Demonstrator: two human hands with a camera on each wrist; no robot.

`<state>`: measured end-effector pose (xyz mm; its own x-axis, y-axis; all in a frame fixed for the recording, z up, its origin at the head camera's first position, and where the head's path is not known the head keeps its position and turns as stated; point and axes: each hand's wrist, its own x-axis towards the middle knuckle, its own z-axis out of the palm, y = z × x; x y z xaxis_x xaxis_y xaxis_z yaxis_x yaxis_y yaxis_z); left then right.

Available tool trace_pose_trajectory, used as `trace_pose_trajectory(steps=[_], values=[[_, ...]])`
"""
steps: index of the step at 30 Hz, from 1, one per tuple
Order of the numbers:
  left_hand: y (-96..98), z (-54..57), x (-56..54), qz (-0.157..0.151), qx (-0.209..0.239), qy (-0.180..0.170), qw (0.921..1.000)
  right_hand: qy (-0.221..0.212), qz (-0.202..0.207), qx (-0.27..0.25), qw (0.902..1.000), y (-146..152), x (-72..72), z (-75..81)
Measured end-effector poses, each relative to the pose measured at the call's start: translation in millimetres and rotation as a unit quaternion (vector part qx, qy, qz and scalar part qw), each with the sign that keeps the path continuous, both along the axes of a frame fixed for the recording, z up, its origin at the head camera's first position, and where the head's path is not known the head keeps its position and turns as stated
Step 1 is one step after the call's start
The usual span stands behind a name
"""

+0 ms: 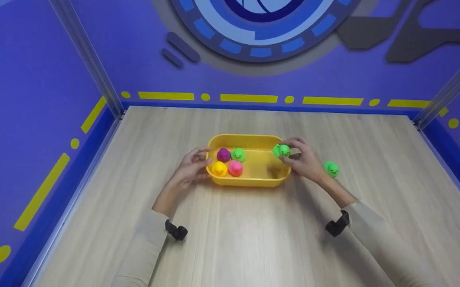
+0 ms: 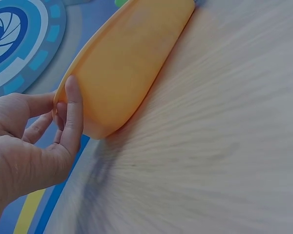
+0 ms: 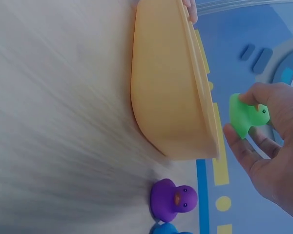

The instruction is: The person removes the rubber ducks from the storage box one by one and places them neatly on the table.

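Note:
A yellow plastic basin (image 1: 249, 182) sits on the table. My left hand (image 1: 192, 167) pinches its left end, thumb and fingers on either side of the rim, as the left wrist view shows on the basin's wall (image 2: 132, 63). Over the basin's right end, my right hand (image 1: 303, 159) holds a green toy duck (image 1: 281, 150) between thumb and fingers. In the right wrist view this green duck (image 3: 246, 116) is above the rim. Inside, at the left, are a purple duck (image 1: 224, 155), another green duck (image 1: 238, 154), a yellow duck (image 1: 219, 169) and a pink duck (image 1: 235, 168).
One more green duck (image 1: 331, 169) is on the table beside my right forearm. The right wrist view has a purple duck (image 3: 171, 200) and part of a blue toy (image 3: 167, 229) near the basin's end. Blue printed panels (image 1: 253, 83) border the wooden table (image 1: 230, 223).

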<state>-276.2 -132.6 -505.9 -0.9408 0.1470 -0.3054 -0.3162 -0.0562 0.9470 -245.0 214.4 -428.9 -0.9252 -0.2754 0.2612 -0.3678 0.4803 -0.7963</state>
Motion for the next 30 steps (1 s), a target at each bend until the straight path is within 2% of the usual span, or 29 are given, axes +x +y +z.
trace_pose_trajectory(steps=[3, 8, 12, 22, 30], values=[[0.5, 0.6, 0.5, 0.002, 0.007, -0.001, 1.0000, -0.006, -0.009, -0.003, 0.9999, 6, -4.1, -5.3], [2.2, 0.1, 0.6, 0.003, 0.010, -0.006, 0.9999, -0.004, -0.016, -0.001, 0.9999, 20, -18.2, -28.6], [2.1, -0.1, 1.1, 0.009, 0.005, -0.009, 0.9999, -0.004, -0.013, 0.002, 0.9999, 26, -23.8, -37.6], [3.4, 1.7, -0.9, 0.002, 0.002, -0.005, 1.0000, 0.007, -0.016, 0.001, 0.9998, 39, -20.0, -35.8], [1.4, 0.9, -0.4, 0.007, 0.006, -0.009, 0.9999, 0.019, -0.031, 0.036, 0.9987, 52, -20.5, -34.0]])
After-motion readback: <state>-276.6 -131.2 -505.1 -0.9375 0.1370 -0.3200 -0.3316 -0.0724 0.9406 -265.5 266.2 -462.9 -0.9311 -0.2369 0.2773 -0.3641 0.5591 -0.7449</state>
